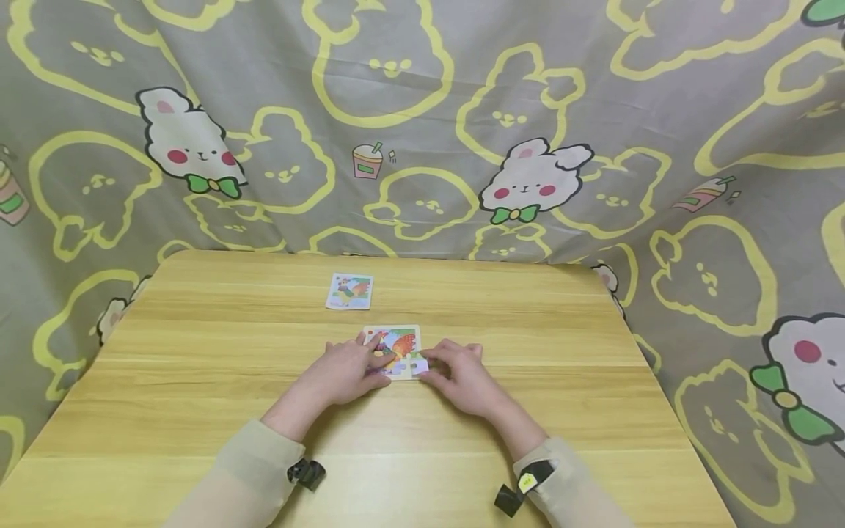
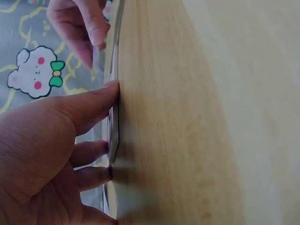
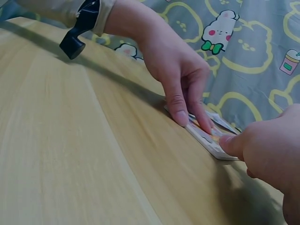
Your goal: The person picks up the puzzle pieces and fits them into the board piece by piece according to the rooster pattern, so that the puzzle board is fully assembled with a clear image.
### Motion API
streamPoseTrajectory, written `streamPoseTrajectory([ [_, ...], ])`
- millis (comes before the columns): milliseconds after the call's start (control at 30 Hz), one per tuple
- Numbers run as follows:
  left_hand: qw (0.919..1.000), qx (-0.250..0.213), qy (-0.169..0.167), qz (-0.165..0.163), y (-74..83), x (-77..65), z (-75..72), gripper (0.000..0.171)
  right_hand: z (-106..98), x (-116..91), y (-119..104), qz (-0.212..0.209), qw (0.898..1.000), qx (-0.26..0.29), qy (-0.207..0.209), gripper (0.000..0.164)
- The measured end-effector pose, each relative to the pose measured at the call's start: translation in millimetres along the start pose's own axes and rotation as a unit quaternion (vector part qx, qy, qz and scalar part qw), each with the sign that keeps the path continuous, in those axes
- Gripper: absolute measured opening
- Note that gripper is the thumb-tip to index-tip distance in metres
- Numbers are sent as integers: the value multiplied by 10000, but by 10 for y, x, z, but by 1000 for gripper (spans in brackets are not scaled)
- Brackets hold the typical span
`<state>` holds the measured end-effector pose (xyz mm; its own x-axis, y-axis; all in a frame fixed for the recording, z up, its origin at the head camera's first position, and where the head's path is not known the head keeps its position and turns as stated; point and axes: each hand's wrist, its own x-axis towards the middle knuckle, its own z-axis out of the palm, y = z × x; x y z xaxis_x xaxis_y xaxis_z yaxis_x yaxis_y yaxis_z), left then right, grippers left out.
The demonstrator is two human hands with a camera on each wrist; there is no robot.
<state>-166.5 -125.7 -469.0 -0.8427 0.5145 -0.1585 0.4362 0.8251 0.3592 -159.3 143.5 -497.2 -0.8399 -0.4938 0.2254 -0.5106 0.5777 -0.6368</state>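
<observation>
A small square jigsaw puzzle (image 1: 399, 340) with a rooster picture and a pale frame lies on the table. My left hand (image 1: 346, 370) spreads over its left side, fingers resting on the picture. In the left wrist view, the left thumb (image 2: 96, 101) touches the puzzle's near edge. At the lower right corner, my right hand (image 1: 458, 374) pinches a puzzle piece (image 1: 419, 366) between thumb and fingers. That piece appears thin and tilted in the left wrist view; the right fingers hide part of it. In the right wrist view, the left fingers touch the puzzle board (image 3: 205, 137).
A paper card (image 1: 350, 291) with a matching rooster picture lies behind the puzzle, slightly left. The wooden table (image 1: 541, 323) reaches back to a grey patterned cloth (image 1: 422, 147), which also hangs along both sides. Black straps with small devices sit on both wrists.
</observation>
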Motion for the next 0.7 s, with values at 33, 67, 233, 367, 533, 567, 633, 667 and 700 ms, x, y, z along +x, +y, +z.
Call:
streamPoseTrajectory([
  [33,10000,-2,2,-2,0,-3,0,47,14,11,-4,-14,10000,-11,-1,38],
  [67,10000,-5,2,-2,1,-4,0,47,29,21,-6,-24,10000,-16,-8,38],
  [233,10000,8,6,-15,10,-4,-4,48,89,60,4,6,10000,-85,-43,38],
  [367,9999,79,49,-38,35,-7,-2,48,131,76,13,72,9998,-151,-104,38],
  [533,9989,463,113,50,83,-17,3,50,160,82,7,139,9996,-199,-112,39],
  [567,9984,543,144,76,94,-17,4,51,161,83,6,150,9996,-196,-109,40],
  [633,9976,638,224,155,116,-11,9,52,163,85,6,158,9996,-189,-104,40],
  [667,9973,657,265,201,127,-6,12,52,165,86,8,166,9996,-193,-115,41],
  [700,9969,674,307,247,135,0,19,52,168,89,10,167,9996,-183,-125,41],
])
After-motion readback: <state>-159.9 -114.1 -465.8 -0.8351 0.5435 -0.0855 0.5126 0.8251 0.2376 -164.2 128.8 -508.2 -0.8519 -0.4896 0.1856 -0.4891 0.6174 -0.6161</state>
